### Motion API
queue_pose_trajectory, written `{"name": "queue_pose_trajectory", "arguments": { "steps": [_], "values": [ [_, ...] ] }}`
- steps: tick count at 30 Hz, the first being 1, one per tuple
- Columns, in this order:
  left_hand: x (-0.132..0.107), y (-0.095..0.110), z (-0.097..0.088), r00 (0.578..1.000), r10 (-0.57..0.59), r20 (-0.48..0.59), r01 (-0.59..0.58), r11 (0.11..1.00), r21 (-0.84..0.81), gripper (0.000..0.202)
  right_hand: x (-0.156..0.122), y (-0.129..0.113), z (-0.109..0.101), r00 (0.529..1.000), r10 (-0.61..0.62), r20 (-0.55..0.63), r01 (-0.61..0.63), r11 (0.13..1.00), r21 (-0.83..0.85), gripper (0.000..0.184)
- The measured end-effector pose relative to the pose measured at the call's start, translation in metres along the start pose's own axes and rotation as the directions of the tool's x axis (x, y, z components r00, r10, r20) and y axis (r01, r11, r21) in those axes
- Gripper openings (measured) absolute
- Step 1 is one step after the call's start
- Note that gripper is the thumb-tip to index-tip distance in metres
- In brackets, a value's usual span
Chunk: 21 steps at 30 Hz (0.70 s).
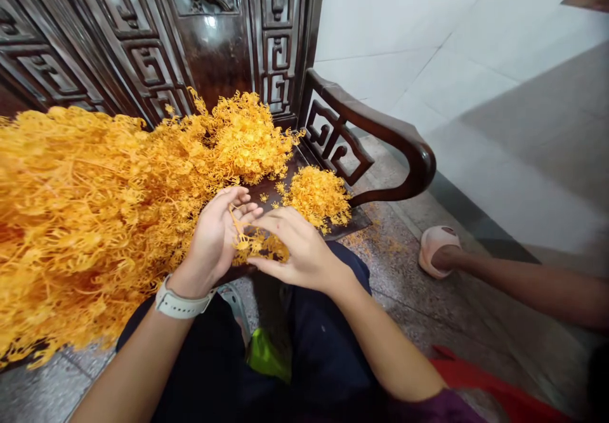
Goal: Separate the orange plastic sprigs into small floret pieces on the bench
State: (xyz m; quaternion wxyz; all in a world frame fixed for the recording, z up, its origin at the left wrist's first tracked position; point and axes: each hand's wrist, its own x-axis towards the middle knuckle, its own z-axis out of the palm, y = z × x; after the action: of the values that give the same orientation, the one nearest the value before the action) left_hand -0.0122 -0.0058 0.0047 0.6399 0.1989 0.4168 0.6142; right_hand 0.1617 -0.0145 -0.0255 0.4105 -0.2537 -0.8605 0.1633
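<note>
My left hand (216,233), with a pale watch strap at the wrist, is turned palm up with its fingers curled. A thin orange plastic flower sprig (241,236) lies against its palm and is held there. My right hand (302,248) faces it, thumb and fingers curved around small orange flower pieces (273,247) at the sprig's end. Its fingertips almost meet the left fingers. To the left spreads a large heap of orange plastic flower sprigs (109,201). Just beyond my right hand sits a smaller pile of loose flower pieces (320,196).
The heaps rest on a dark carved wooden bench (266,189) with a curved armrest (409,150) at right. A green item (269,354) shows between my knees. Another person's foot in a pale slipper (438,252) is at right, near a red object (480,378).
</note>
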Motion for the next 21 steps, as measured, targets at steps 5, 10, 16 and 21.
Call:
{"name": "queue_pose_trajectory", "arguments": {
  "steps": [5, 10, 16, 21],
  "values": [
    [-0.002, -0.001, 0.004, 0.999, -0.022, 0.041, 0.023, 0.999, -0.024, 0.022, 0.001, 0.003, 0.008, 1.0, -0.028, 0.01, 0.029, 0.998, -0.055, 0.024],
    [-0.004, 0.0, -0.002, 0.986, 0.035, 0.161, -0.057, 0.989, 0.136, 0.019, 0.001, 0.003, 0.007, 0.994, 0.043, -0.103, -0.032, 0.994, 0.106, 0.017],
    [-0.01, 0.002, -0.006, 0.953, 0.018, 0.302, -0.174, 0.848, 0.5, 0.024, 0.001, 0.003, 0.004, 0.941, 0.303, -0.147, -0.205, 0.861, 0.466, 0.006],
    [-0.013, 0.006, -0.002, 0.881, 0.078, 0.467, -0.401, 0.649, 0.647, 0.026, 0.003, 0.006, 0.003, 0.874, 0.467, -0.138, -0.26, 0.687, 0.678, 0.009]
  ]
}}
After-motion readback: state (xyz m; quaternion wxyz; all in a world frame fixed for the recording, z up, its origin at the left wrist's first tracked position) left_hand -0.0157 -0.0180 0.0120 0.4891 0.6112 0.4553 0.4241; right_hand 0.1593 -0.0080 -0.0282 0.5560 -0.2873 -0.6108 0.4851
